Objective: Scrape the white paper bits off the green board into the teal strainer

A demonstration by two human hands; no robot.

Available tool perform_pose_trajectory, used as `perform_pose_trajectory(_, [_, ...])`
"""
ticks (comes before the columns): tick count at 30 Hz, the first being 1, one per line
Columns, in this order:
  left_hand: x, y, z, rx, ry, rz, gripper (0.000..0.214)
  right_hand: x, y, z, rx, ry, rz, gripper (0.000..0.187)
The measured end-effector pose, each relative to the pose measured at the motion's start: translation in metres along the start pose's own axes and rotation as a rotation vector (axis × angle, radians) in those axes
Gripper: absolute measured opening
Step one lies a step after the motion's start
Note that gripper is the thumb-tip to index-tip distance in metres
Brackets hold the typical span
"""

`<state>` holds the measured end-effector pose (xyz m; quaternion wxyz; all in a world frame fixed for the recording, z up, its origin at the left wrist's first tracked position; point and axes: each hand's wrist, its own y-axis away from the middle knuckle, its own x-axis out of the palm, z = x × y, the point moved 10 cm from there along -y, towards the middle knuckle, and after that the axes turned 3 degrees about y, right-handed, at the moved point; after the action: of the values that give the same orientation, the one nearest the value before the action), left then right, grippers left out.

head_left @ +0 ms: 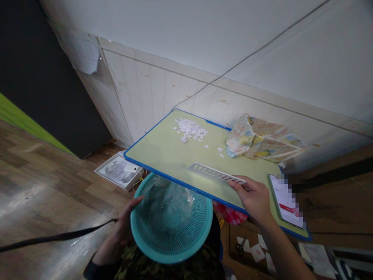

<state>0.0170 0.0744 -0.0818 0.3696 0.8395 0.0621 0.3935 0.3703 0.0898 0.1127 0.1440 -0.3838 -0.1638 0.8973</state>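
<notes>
Two hands work at a small green bench with a blue rim. The left hand grips the left rim of a teal basket, its thumb hooked over the edge and the other fingers hidden beneath, so their spread cannot be told. The basket sits just under the bench's near edge, close to the near left corner, with its far rim tucked beneath the blue border. The right hand rests on the near edge of the bench, fingers pressed together and laid flat on the end of a slotted grey strip set into the surface. A heap of small white paper scraps lies toward the far edge, with a few stray bits trailing to the right. A crumpled patterned cloth sits at the far right corner, and a phone lies at the near right corner. A pair of scissors and paper pieces lie on the floor below.
</notes>
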Motion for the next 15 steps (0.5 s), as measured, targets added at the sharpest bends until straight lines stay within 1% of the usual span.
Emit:
perform_pose_trajectory(4, [0.002,0.003,-0.003,0.017,-0.036,-0.001,0.039,-0.005,0.018,0.008,-0.017,0.059,-0.042,0.014])
perform_pose_trajectory(8, [0.005,0.007,-0.005,0.008,-0.032,-0.009,0.044,-0.001,0.03,0.021,-0.056,0.067,-0.011,0.012])
perform_pose_trajectory(11, [0.006,0.008,-0.007,0.025,-0.03,-0.003,0.046,0.001,0.029,0.028,-0.062,0.035,0.014,0.011])
perform_pose_trajectory(15, [0.005,0.006,-0.007,0.018,-0.03,0.002,0.046,0.002,0.019,0.032,-0.047,0.016,-0.012,0.01])
